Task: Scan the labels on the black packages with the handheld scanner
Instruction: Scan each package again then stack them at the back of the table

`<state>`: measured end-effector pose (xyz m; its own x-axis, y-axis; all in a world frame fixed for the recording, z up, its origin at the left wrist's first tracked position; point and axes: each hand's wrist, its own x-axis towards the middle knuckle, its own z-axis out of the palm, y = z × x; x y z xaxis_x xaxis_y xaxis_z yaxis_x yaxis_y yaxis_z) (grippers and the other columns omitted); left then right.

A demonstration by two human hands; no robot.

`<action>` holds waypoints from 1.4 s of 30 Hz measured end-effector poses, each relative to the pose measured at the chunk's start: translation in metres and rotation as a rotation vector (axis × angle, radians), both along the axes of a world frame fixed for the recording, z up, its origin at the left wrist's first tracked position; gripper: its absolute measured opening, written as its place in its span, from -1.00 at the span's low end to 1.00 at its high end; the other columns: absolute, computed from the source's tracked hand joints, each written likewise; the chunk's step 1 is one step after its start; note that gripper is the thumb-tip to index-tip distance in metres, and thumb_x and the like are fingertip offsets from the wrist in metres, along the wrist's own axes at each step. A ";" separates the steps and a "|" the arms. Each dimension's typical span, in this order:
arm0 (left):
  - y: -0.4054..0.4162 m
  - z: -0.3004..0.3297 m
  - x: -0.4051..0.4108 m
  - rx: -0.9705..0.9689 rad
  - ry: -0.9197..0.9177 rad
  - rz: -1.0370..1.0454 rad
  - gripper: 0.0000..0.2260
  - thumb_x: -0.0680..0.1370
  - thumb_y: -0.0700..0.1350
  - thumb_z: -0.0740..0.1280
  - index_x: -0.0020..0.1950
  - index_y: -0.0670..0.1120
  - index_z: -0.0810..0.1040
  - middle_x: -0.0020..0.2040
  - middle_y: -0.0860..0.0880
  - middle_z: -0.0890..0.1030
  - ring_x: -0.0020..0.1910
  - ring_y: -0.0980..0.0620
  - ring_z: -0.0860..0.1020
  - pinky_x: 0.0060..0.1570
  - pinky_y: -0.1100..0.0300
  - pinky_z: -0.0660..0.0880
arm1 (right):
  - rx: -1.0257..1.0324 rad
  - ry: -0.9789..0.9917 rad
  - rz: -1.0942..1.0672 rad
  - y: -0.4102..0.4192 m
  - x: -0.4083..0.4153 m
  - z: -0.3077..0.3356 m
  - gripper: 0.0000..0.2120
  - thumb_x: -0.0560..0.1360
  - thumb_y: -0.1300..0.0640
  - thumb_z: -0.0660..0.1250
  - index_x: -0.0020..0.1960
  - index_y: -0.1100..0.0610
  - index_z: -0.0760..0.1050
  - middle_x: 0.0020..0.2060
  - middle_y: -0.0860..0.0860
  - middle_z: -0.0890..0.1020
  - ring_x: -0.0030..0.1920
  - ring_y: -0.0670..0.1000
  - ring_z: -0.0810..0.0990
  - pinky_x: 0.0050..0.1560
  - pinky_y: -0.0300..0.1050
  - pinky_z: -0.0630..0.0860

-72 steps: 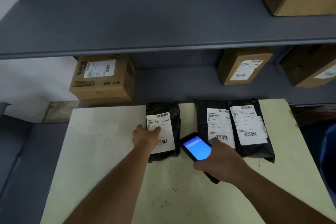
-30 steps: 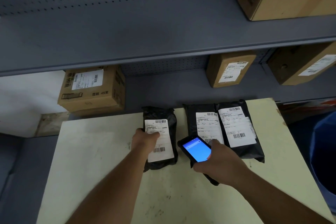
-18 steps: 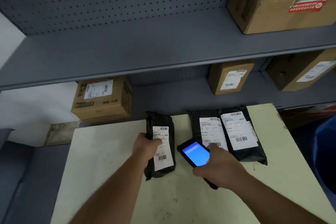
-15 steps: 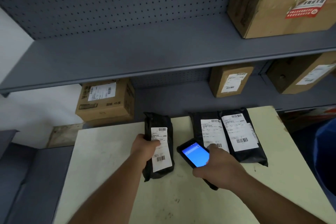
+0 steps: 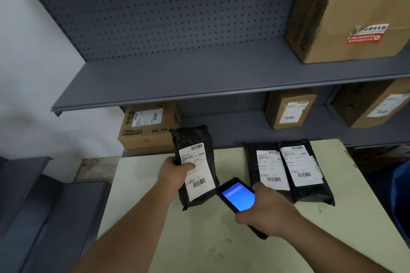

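The left hand (image 5: 175,175) pinched a black package (image 5: 195,166) above the desk (image 5: 199,239). At its 3 o'clock, the right hand (image 5: 268,215) gripped the scanner (image 5: 238,196), partly hiding two more packages (image 5: 288,168). Boxes (image 5: 148,126) sat at 12 o'clock.

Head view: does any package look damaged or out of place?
Nothing looks damaged. The two black packages on the table overlap slightly, and the big box on the top shelf looks crumpled and worn.

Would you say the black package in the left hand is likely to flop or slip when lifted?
The black package, pinched at one edge by the left hand, stays fairly straight, so probably semi-stiff. One-handed grip suggests it is light. Its wrinkled plastic wrap looks somewhat slippery.
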<state>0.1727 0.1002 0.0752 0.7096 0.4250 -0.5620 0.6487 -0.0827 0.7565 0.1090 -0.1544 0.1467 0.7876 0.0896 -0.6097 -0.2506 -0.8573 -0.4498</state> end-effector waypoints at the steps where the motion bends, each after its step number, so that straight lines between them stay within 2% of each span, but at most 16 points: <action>1: 0.001 0.004 -0.002 -0.011 -0.014 0.006 -0.66 0.48 -0.18 0.55 0.23 -0.10 0.62 0.10 -0.10 0.75 0.01 -0.13 0.72 0.02 -0.08 0.67 | -0.001 0.001 0.012 0.003 -0.003 0.002 -0.50 0.32 -0.15 0.53 0.11 0.04 0.44 -0.04 -0.06 0.60 -0.05 -0.03 0.64 -0.13 -0.10 0.55; 7: 0.008 0.021 -0.012 -0.048 -0.068 -0.007 -0.66 0.49 -0.23 0.55 0.23 -0.09 0.60 0.14 -0.08 0.72 0.11 -0.17 0.69 0.16 -0.18 0.63 | 0.001 0.001 0.067 0.016 -0.018 0.011 -0.49 0.27 -0.16 0.53 0.08 0.03 0.44 -0.04 -0.06 0.60 -0.03 -0.02 0.66 0.01 -0.01 0.66; 13: 0.016 0.026 -0.019 -0.055 -0.094 0.007 -0.58 0.48 -0.22 0.57 0.29 -0.09 0.55 0.18 -0.08 0.71 0.10 -0.14 0.68 0.12 -0.14 0.64 | 0.016 0.009 0.079 0.022 -0.028 0.014 -0.49 0.22 -0.17 0.52 0.05 0.03 0.44 -0.03 -0.04 0.62 -0.01 0.03 0.69 0.02 0.02 0.67; 16: 0.019 0.027 -0.022 -0.054 -0.108 0.000 -0.59 0.48 -0.22 0.56 0.28 -0.08 0.54 0.16 -0.06 0.70 0.05 -0.11 0.67 -0.03 -0.03 0.61 | 0.021 0.016 0.087 0.025 -0.030 0.015 -0.49 0.23 -0.17 0.52 0.05 0.03 0.45 -0.02 -0.03 0.62 0.00 0.03 0.69 0.00 0.01 0.66; 20: 0.021 0.026 -0.025 -0.064 -0.113 0.007 -0.58 0.48 -0.22 0.56 0.29 -0.08 0.54 0.16 -0.06 0.70 0.05 -0.10 0.68 -0.08 0.00 0.60 | 0.024 0.009 0.090 0.029 -0.032 0.016 -0.51 0.26 -0.16 0.53 0.04 0.04 0.44 -0.03 -0.03 0.61 0.01 0.04 0.69 -0.13 -0.08 0.55; 23: 0.022 0.026 -0.025 -0.069 -0.120 0.005 -0.59 0.49 -0.22 0.56 0.29 -0.08 0.54 0.14 -0.05 0.70 0.01 -0.06 0.67 -0.15 0.05 0.59 | 0.031 0.011 0.089 0.031 -0.033 0.016 -0.50 0.26 -0.16 0.54 0.05 0.03 0.44 -0.03 -0.04 0.60 0.01 0.04 0.69 -0.11 -0.06 0.58; 27: 0.024 0.024 -0.024 -0.066 -0.114 0.005 -0.57 0.49 -0.20 0.56 0.31 -0.07 0.53 0.15 -0.05 0.69 0.08 -0.12 0.67 -0.05 -0.01 0.61 | 0.034 0.015 0.094 0.035 -0.032 0.017 -0.52 0.26 -0.17 0.53 0.02 0.03 0.44 -0.05 -0.05 0.59 0.00 0.04 0.68 -0.15 -0.10 0.52; 30: 0.027 0.022 -0.023 -0.068 -0.118 0.005 -0.57 0.49 -0.20 0.57 0.31 -0.06 0.53 0.15 -0.05 0.69 0.07 -0.11 0.67 -0.06 -0.01 0.62 | 0.036 0.013 0.096 0.036 -0.031 0.016 -0.52 0.26 -0.17 0.53 0.02 0.03 0.44 -0.06 -0.05 0.58 0.01 0.05 0.69 -0.16 -0.10 0.50; 34: 0.032 0.018 -0.022 -0.052 -0.119 -0.004 -0.55 0.47 -0.20 0.58 0.31 -0.06 0.53 0.18 -0.04 0.70 0.14 -0.14 0.67 0.08 -0.07 0.63 | 0.030 0.012 0.102 0.040 -0.030 0.016 -0.50 0.26 -0.19 0.53 0.04 0.03 0.44 -0.05 -0.05 0.57 -0.06 0.02 0.65 -0.15 -0.11 0.51; 37: 0.035 0.017 -0.022 -0.072 -0.116 0.015 -0.56 0.47 -0.20 0.58 0.30 -0.05 0.54 0.17 -0.05 0.70 0.10 -0.12 0.68 0.11 -0.12 0.64 | 0.037 0.016 0.104 0.042 -0.029 0.014 -0.50 0.25 -0.17 0.54 0.05 0.02 0.45 -0.04 -0.05 0.58 -0.04 0.02 0.66 -0.13 -0.09 0.55; 39: 0.037 0.016 -0.021 -0.073 -0.118 0.019 -0.58 0.47 -0.21 0.58 0.27 -0.05 0.55 0.14 -0.04 0.71 0.07 -0.11 0.69 0.09 -0.12 0.65 | 0.035 0.018 0.109 0.043 -0.029 0.013 -0.49 0.26 -0.17 0.54 0.07 0.03 0.46 -0.03 -0.05 0.59 -0.01 0.02 0.68 -0.07 -0.06 0.61; 42: 0.039 0.014 -0.021 -0.084 -0.121 0.030 -0.60 0.47 -0.23 0.57 0.26 -0.08 0.55 0.10 -0.04 0.71 0.01 -0.07 0.69 -0.04 -0.01 0.64 | 0.038 0.015 0.106 0.044 -0.027 0.011 -0.51 0.27 -0.15 0.54 0.06 0.04 0.45 -0.02 -0.04 0.60 -0.02 0.02 0.68 -0.10 -0.07 0.60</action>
<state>0.1521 0.1387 0.0890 0.7623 0.4021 -0.5072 0.5533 0.0016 0.8330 0.0822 -0.1106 0.1582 0.7633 0.1953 -0.6158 -0.1663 -0.8616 -0.4795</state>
